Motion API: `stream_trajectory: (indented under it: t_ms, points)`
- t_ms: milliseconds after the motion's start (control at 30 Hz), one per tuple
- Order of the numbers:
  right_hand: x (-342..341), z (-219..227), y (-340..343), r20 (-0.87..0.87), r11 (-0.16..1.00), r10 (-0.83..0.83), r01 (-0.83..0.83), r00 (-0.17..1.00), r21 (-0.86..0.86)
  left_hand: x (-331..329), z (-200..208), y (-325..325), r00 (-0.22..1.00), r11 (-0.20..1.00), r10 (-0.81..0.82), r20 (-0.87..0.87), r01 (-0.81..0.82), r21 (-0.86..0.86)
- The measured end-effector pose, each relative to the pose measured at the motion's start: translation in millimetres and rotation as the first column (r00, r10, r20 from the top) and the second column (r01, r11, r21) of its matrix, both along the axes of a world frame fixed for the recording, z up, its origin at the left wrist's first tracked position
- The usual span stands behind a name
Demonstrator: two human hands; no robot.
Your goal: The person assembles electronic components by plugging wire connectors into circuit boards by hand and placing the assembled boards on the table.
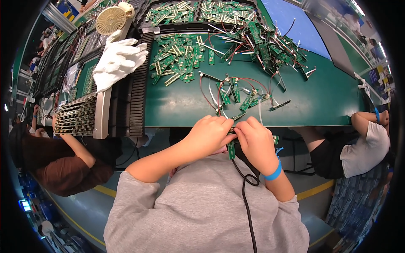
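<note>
One green tabletop (177,114) is loaded with a wired-board heap (268,44); snags could be caused by tugging. By left hand (211,133) and right hand (257,143), pinched narrow, a small green board (231,150) is held past the near edge; could be dropped if grip slips.

The left hand (212,130) and right hand (257,141) meet at the near edge of the green table (177,111), fingertips closed on 1 narrow green circuit board (231,150). A blue wristband (272,172) circles the right wrist, and a black cable (246,196) loops below. Beyond lie loose wired boards (249,100), a tangled heap of wired boards (263,46) and a pile of unwired boards (179,59). White gloves (117,63) rest at left, near a beige fan (110,20).
</note>
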State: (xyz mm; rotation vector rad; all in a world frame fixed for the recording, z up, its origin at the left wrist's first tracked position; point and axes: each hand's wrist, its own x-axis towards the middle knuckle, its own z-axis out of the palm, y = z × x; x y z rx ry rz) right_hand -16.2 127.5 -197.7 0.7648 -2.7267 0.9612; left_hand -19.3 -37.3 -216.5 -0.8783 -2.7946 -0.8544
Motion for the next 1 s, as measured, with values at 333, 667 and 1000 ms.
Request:
stream_trajectory:
  t_ms: [333,667,1000]
  points:
    - [2.4,-4.3,-5.0,0.008,1.000,0.018,-0.018,1.000,-0.015,2.2,-1.5,-1.9,0.977,0.968,-0.133,-0.167,0.092,-0.233]
    - [2.4,-10.4,-5.0,-0.005,0.999,0.037,-0.037,0.999,-0.031,0.8,-6.5,-1.5,0.966,0.950,-0.202,-0.161,0.153,-0.272]
    - [-0.3,0.5,-3.8,-0.008,0.977,-0.053,0.051,0.999,-0.206,-10.5,18.2,-7.2,0.940,0.963,-0.014,0.340,-0.079,0.257]
